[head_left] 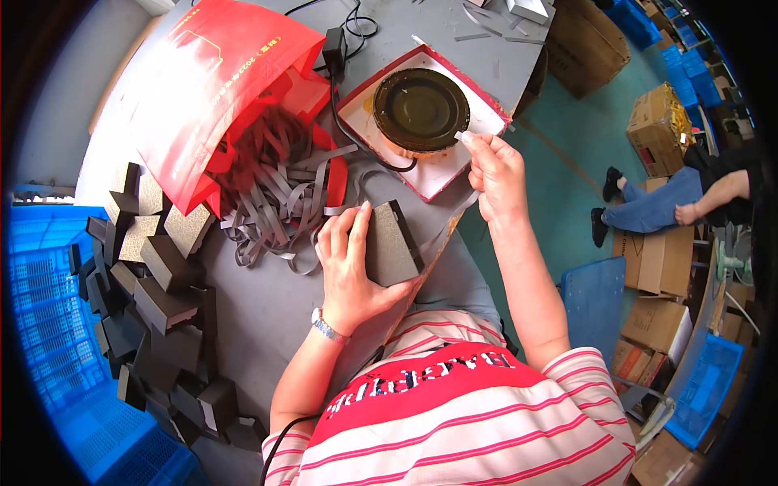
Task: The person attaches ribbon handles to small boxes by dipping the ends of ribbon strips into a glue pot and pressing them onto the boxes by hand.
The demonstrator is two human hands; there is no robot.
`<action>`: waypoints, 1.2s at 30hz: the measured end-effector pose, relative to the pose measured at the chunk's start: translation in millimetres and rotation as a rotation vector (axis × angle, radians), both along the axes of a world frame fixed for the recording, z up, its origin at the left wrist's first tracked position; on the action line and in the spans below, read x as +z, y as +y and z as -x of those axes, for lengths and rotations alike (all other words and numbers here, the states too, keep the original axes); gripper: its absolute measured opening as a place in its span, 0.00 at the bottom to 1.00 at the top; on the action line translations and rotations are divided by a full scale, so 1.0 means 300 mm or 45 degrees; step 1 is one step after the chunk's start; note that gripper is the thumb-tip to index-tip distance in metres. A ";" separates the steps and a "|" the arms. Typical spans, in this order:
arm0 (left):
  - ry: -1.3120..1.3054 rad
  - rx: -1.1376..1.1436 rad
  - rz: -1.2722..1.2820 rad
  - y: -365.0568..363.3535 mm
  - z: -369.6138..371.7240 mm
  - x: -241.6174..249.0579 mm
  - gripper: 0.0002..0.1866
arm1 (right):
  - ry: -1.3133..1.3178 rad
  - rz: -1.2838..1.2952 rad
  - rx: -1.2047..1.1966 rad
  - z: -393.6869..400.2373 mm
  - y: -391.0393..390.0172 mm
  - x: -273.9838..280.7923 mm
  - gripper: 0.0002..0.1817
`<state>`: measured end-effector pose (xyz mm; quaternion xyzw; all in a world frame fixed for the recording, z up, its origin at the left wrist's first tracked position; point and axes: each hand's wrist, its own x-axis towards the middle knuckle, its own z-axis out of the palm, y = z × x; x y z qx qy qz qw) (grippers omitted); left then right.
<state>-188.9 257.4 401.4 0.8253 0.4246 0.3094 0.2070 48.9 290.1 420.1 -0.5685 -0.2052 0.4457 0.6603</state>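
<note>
My left hand (350, 263) is wrapped round a dark grey box (391, 245) near the table's front edge. My right hand (493, 172) is raised to the right, its fingers pinching the end of a grey ribbon strip (460, 136). That end is at the rim of a round pot of dark liquid (421, 109), which sits in a red-edged white box lid (438, 176). A heap of grey ribbons (279, 198) spills out of a red bag (235, 77) beyond my left hand.
Many dark boxes (166, 304) are piled at the left beside a blue crate (57, 300). A black cable (348, 130) runs to the pot. At the right are cartons (660, 134), a blue stool (594, 300) and another person's legs (656, 202). Paper scraps (486, 24) lie at the table's far end.
</note>
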 end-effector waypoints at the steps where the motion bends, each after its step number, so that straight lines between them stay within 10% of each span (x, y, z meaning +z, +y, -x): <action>1: 0.001 0.001 0.002 0.000 0.000 0.001 0.59 | 0.001 0.002 0.001 -0.001 0.000 -0.005 0.09; 20: -0.046 0.008 -0.009 -0.002 0.001 -0.007 0.57 | -0.175 0.111 0.003 -0.022 -0.066 -0.014 0.08; 28: -0.131 0.024 -0.042 0.001 0.011 -0.034 0.57 | -0.049 0.088 0.882 0.051 -0.205 0.004 0.06; 36: -0.122 -0.042 -0.105 0.001 0.019 -0.027 0.57 | -0.444 0.193 0.946 0.077 -0.164 0.004 0.10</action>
